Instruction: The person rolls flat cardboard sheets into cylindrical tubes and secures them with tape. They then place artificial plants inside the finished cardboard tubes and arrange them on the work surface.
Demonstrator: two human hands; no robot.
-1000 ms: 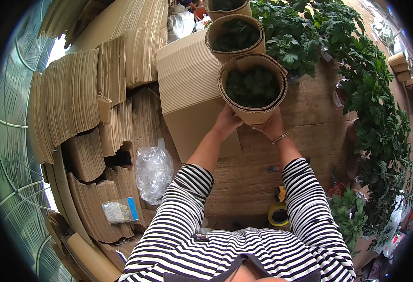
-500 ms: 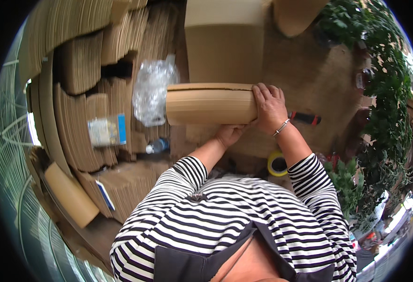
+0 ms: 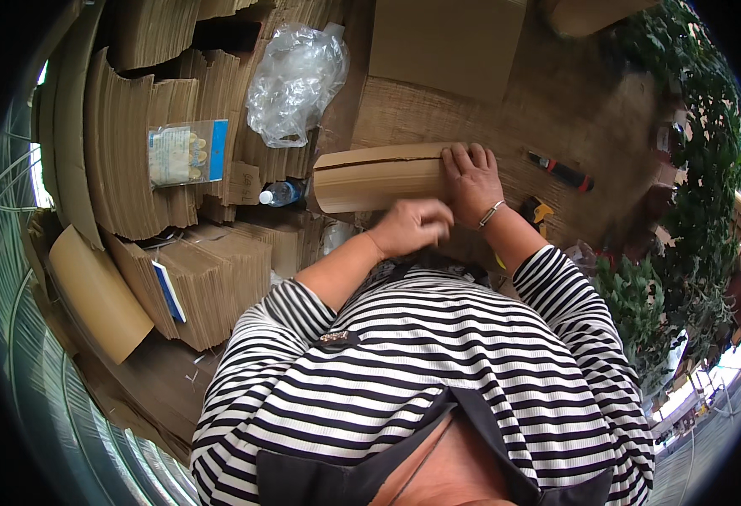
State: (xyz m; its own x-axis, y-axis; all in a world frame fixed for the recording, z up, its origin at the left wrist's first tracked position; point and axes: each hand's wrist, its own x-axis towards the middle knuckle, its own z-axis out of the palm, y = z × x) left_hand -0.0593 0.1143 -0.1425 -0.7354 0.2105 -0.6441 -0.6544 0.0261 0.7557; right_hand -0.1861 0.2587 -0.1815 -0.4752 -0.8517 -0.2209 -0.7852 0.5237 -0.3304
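A brown cardboard box (image 3: 374, 181) lies in front of my body, with a narrow gap running along its upper face. My right hand (image 3: 476, 181) is closed over the right end of the box, its fingers bent across the far edge. Just in front of the near side is my left hand (image 3: 408, 228), its fingers curled but smeared by motion. I cannot tell whether it touches the cardboard or holds anything.
Stacks of flat cardboard (image 3: 147, 152) fill the left side. Close by are a clear plastic bag (image 3: 296, 80) and a water bottle (image 3: 282, 194). A black-and-red knife (image 3: 563, 171) and a yellow-black tool (image 3: 539, 211) lie on the right. Green foliage (image 3: 695, 169) borders the far right.
My left hand has come away from under the box's near side and moved toward me. The right hand keeps its hold on the right end. The view has shifted.
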